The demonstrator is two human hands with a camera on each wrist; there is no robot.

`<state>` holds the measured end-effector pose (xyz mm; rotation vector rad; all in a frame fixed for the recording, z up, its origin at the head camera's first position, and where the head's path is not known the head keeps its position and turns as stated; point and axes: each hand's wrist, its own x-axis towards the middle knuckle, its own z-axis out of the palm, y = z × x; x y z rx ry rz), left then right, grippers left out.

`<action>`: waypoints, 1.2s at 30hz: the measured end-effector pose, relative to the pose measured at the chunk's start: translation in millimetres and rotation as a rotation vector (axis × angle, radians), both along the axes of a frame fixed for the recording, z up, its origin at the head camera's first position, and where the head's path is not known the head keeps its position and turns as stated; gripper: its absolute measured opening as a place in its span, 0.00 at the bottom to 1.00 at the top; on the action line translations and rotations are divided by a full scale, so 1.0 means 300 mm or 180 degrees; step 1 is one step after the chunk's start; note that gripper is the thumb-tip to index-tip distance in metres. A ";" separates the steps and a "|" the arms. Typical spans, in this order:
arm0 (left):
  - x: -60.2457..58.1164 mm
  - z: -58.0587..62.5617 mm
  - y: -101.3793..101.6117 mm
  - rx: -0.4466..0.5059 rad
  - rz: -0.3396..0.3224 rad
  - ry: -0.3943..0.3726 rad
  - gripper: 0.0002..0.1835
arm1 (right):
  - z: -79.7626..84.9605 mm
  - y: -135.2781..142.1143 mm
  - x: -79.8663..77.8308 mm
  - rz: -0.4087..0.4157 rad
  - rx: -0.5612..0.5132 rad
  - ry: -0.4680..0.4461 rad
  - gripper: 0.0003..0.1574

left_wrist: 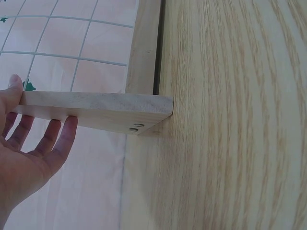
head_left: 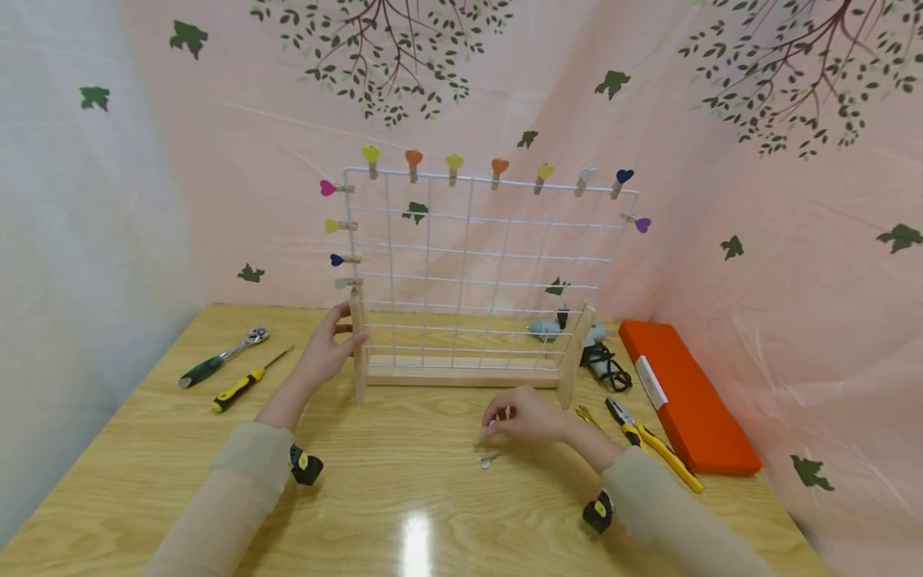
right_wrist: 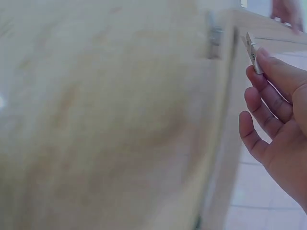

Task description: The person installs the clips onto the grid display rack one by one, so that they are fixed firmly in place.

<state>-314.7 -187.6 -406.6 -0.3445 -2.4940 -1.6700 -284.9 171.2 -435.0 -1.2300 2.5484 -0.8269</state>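
A white wire grid point(head_left: 469, 256) stands upright in a wooden base point(head_left: 461, 377), with several heart-topped clothespins along its top and sides. My left hand point(head_left: 328, 353) grips the left wooden side post point(head_left: 358, 344). In the left wrist view the thumb lies on one side of that post point(left_wrist: 96, 103) and the fingers point(left_wrist: 67, 139) on the other. Low over the table, in front of the base, my right hand point(head_left: 526, 417) pinches a small wooden clothespin point(right_wrist: 254, 55) between thumb and forefinger. Another clothespin point(head_left: 485, 462) with a pale heart lies on the table just below that hand.
On the left lie a ratchet wrench point(head_left: 223, 358) and a yellow-black screwdriver point(head_left: 248, 383). To the right are yellow-handled pliers point(head_left: 652, 445), a long orange box point(head_left: 695, 397) and a pale blue corded tool point(head_left: 546, 329) behind the grid.
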 end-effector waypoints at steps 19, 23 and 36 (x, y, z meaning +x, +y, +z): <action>-0.007 0.000 -0.001 -0.0030 0.0003 0.0032 0.32 | 0.424 0.166 0.022 -0.0771 -0.1684 0.1147 0.09; -0.006 -0.001 0.001 -0.0021 0.0000 0.0030 0.32 | 0.501 0.183 0.045 -0.1172 -0.2329 0.1526 0.09; -0.010 -0.012 -0.002 -0.0024 0.0010 0.0040 0.32 | 0.517 0.281 -0.046 -0.2637 -0.3017 0.2109 0.13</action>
